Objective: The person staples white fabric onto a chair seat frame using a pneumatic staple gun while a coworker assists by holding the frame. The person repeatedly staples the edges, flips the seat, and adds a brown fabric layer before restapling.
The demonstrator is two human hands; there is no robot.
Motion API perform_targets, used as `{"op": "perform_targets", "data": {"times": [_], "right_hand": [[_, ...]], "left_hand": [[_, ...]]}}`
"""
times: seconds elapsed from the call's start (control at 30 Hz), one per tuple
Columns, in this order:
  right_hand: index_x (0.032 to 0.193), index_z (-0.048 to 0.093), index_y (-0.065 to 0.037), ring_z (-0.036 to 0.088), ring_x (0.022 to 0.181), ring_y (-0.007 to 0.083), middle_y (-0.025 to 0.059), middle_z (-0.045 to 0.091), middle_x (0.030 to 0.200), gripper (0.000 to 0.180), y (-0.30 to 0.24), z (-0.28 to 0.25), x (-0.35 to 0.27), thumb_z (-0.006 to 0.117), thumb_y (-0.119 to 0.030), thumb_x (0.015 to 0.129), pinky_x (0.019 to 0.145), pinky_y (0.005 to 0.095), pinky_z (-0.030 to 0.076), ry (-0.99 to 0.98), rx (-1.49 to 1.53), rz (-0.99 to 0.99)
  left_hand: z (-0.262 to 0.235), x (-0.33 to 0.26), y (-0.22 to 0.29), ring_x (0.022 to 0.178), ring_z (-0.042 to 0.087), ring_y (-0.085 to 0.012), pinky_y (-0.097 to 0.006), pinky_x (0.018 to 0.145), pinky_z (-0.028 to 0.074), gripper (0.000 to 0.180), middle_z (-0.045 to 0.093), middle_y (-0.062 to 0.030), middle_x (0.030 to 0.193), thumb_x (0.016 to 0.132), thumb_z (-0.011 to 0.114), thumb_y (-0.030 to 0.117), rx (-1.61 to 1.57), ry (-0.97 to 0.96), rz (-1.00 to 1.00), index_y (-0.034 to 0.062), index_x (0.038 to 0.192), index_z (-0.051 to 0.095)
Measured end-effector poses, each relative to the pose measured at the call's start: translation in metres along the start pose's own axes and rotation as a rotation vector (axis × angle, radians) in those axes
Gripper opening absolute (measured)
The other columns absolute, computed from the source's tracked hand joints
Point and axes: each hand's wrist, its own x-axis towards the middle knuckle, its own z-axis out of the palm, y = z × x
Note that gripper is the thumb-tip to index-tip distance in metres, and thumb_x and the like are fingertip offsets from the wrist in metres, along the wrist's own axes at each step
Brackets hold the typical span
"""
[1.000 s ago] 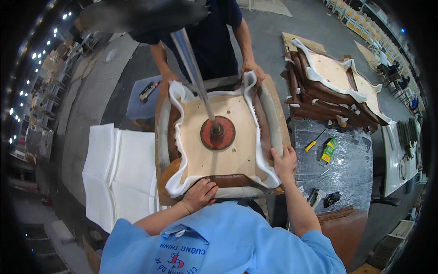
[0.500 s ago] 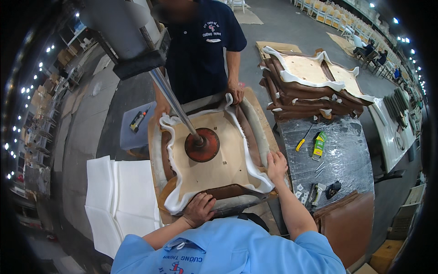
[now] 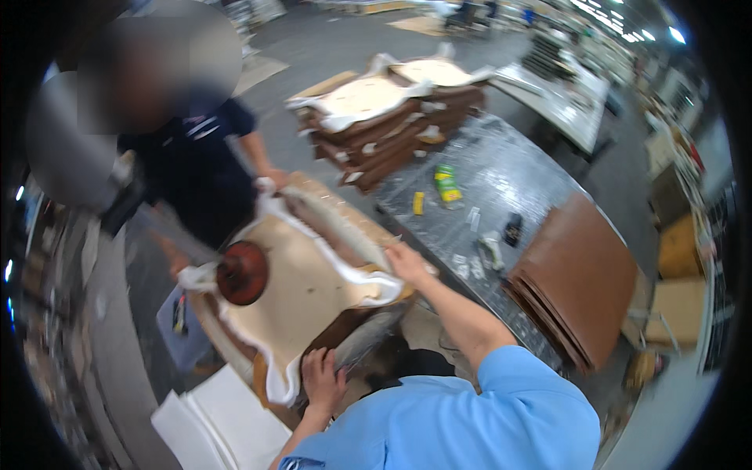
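Note:
In front of me a wooden seat panel lies in a padded frame, ringed by white padding and brown leather. A red round press foot on a metal rod bears down on the panel. My left hand lies with fingers apart on the near edge of the brown leather and frame. At the right near corner, my right hand rests on the frame's edge, fingers stretched out. Neither hand appears to hold a loose thing.
A co-worker in a dark shirt stands opposite, hands at the far edge. On the right, a plastic-wrapped table bears stacked brown seats, a green-yellow box and brown leather sheets. White foam sheets lie at near left.
My view has swung to the right, so everything sits further left and slightly blurred. Both my hands stay at about the same places on the frame. The press foot remains on the panel.

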Motion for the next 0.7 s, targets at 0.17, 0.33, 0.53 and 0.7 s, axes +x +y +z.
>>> {"op": "perform_targets", "data": {"times": [0.17,0.33,0.53,0.7], "right_hand": [[0.128,0.08,-0.008,0.075,0.119,0.0332,0.016,0.078,0.125,0.029,0.03,-0.005,-0.104,0.071,-0.024,0.105,0.102,0.0414,0.058,0.305,0.128,-0.007],[0.118,0.084,-0.008,0.078,0.111,0.031,0.0161,0.081,0.113,0.024,0.129,-0.112,-0.183,0.075,-0.025,0.102,0.095,0.0412,0.059,0.397,-0.068,0.418],[0.112,0.084,-0.007,0.081,0.1,0.0329,0.0175,0.084,0.106,0.022,0.226,-0.282,-0.159,0.078,-0.022,0.098,0.092,0.0423,0.061,0.568,-0.203,0.561],[0.126,0.079,-0.009,0.076,0.114,0.0377,0.018,0.08,0.118,0.028,0.266,-0.395,-0.089,0.073,-0.02,0.1,0.103,0.0477,0.059,0.474,-0.473,0.606]], "left_hand": [[0.007,-0.012,0.014,0.144,0.048,-0.0515,-0.066,0.123,0.038,0.067,0.051,-0.0277,0.155,0.091,0.079,0.02,-0.079,-0.048,-0.004,-0.0012,0.152,0.057],[0.021,0.003,0.037,0.148,0.045,-0.0531,-0.064,0.124,0.037,0.071,0.047,-0.0294,0.161,0.093,0.078,0.019,0.011,-0.034,0.032,-0.0004,0.157,0.055],[0.027,0.04,0.049,0.134,0.054,-0.048,-0.059,0.117,0.042,0.059,0.058,-0.0257,0.144,0.102,0.072,0.028,-0.028,-0.058,-0.25,0.0014,0.153,0.06],[0.062,0.115,0.082,0.127,0.054,-0.0476,-0.056,0.11,0.043,0.044,0.057,-0.0269,0.134,0.111,0.058,0.025,-0.104,-0.053,-0.352,-0.0049,0.144,0.061]]}}
